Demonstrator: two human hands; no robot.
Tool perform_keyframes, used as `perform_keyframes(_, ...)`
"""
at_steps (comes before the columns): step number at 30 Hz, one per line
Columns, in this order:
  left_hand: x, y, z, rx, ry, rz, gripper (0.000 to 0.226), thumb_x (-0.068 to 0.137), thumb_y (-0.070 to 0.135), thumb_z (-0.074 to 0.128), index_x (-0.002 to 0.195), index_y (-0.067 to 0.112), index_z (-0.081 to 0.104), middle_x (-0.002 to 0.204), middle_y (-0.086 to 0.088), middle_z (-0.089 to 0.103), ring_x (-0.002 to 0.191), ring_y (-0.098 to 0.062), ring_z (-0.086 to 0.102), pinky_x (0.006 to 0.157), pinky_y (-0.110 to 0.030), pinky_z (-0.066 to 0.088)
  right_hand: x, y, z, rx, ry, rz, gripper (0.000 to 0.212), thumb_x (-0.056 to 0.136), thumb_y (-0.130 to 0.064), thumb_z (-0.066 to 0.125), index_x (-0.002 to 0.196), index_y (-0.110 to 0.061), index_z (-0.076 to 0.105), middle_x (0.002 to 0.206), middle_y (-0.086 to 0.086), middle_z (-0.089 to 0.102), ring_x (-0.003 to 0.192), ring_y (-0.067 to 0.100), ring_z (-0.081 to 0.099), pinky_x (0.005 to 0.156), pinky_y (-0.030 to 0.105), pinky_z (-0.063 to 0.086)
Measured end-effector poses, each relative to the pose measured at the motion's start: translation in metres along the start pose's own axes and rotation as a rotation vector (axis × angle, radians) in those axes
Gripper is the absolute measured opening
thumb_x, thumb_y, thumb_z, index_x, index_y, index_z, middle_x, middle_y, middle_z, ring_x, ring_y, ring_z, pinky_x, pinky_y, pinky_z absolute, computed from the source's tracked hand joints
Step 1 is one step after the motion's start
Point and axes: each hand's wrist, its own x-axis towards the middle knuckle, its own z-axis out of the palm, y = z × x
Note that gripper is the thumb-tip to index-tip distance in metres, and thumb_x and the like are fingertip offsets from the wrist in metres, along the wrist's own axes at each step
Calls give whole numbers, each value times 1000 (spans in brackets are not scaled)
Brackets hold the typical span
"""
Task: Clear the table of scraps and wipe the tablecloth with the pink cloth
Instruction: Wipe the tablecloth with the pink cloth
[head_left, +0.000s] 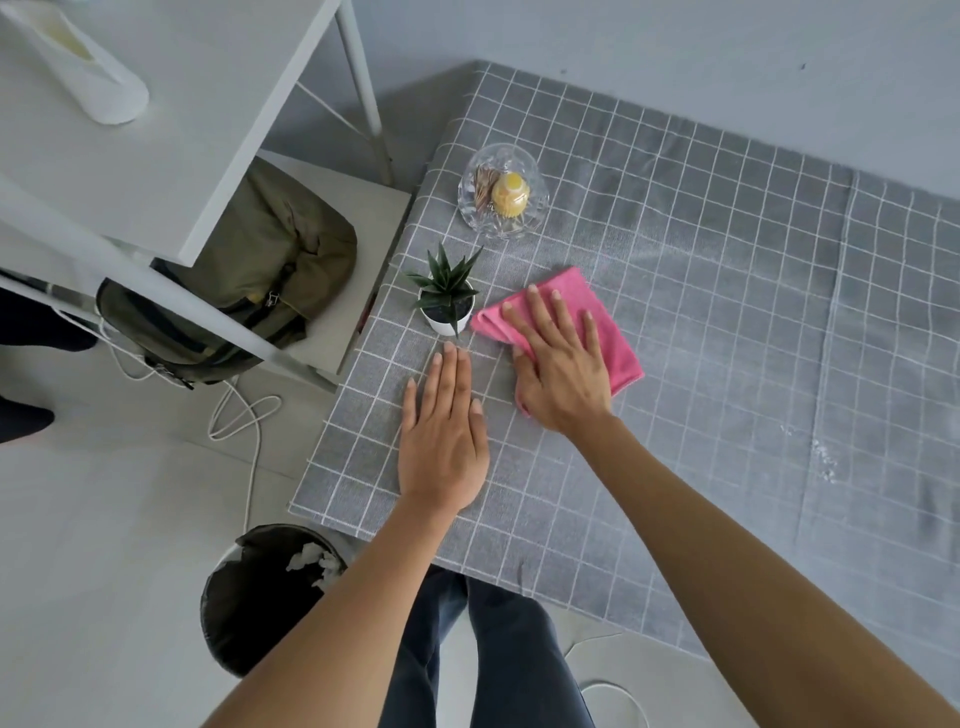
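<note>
Pink cloth (563, 322) lies flattened under right hand (558, 366) on tablecloth (701, 322).

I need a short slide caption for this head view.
Right hand presses pink cloth on checked tablecloth.

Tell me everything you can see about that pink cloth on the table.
The pink cloth looks like soft, fuzzy fabric, folded into a rough rectangle with a doubled edge at its left corner. It lies flat on the grey checked tablecloth, set at a slant, just right of the small potted plant. The right hand presses on it, palm down, fingers spread, covering its near-left part.
</note>
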Motion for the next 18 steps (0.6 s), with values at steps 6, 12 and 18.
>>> perform_keyframes(6,0,0,1,-19,-5,-3,56,99,31,4,152,14,-2,160,0,-8,146,-12,-10,119,-36,-6,44,35,-18,59,54,262,52,100,-37,24,150,-38,10,161,-6,-1,147,17,-8,118,49,-9)
perform_keyframes(12,5,5,-2,-55,-30,12,58,96,32,-2,151,14,-5,159,0,-12,145,-13,-15,119,-36,-7,41,34,-15,24,44,244,53,100,-40,20,151,-38,5,160,-10,-3,147,15,-9,118,48,-8)
perform_keyframes(18,60,41,2,-178,-44,128,60,96,31,-2,151,9,2,159,-6,-4,147,-16,-8,121,-36,1,39,34,-18,30,30,227,53,100,-37,21,151,-37,4,160,-11,-4,147,14,-10,117,47,-11)
